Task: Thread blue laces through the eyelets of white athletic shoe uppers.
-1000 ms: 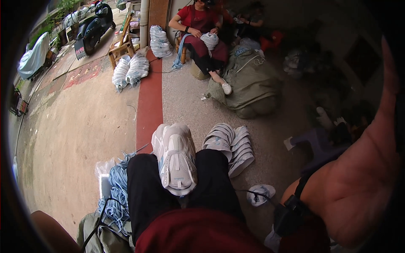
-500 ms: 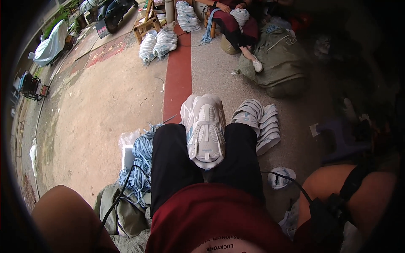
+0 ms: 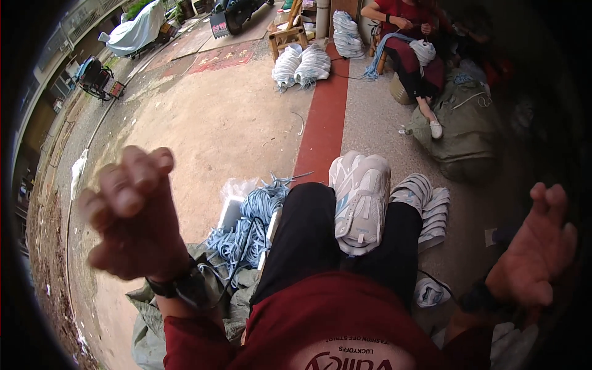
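Both my hands are raised and hold nothing. My left hand is up at the left, slightly blurred, its fingers bent but apart. At the far right my right hand has its palm turned in and its fingers spread. Between my thighs rests a nested stack of grey-white shoe uppers with light blue accents, touched by neither hand. A bundle of light blue shoelaces lies beside my left leg, in and around a white box. More stacked uppers sit beside my right knee.
Ahead at the right, another person sits with laces and a white upper in hand. A large green sack lies near them. Bundled uppers stand by a wooden chair. Green cloth lies at my left.
Both my hands have come up into view, left and right. The view has shifted, so the scene sits further right and lower. The stack stays between my thighs.
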A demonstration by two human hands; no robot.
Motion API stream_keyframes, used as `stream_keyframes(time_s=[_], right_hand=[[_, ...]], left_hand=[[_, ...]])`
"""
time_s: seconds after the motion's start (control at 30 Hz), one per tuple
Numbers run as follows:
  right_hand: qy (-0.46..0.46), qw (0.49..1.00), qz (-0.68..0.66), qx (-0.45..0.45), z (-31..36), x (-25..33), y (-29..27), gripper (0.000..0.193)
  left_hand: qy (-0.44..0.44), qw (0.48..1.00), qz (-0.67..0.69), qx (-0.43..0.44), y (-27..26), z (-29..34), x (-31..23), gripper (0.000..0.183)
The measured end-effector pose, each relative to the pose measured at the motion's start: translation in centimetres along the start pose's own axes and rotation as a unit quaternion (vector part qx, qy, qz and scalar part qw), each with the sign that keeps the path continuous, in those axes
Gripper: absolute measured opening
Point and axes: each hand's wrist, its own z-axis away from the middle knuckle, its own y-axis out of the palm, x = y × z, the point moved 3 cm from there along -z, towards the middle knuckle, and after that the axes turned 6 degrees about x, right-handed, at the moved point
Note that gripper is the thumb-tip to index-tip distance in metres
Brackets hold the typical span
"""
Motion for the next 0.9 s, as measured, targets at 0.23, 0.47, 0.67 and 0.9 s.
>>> stream_keyframes(time_s=[0.23,0.47,0.67,0.9], right_hand=[[0.373,0.912,-0.025,0.170,8.4,-8.9,11.9,0.023],[0.528,0.815,-0.043,0.235,14.7,-9.8,16.1,0.015],[0.571,0.787,-0.003,0.236,16.6,-10.9,17.0,0.010],[0.606,0.756,0.020,0.247,15.8,-12.0,18.0,0.015]], left_hand=[[-0.593,0.669,-0.067,-0.443,-16.4,34.3,9.9,0.020],[-0.646,0.590,-0.015,-0.484,-16.9,44.3,16.5,0.016],[-0.647,0.526,-0.042,-0.550,-18.7,48.6,20.1,0.031],[-0.677,0.546,-0.268,-0.414,-20.4,51.6,20.4,0.009]])
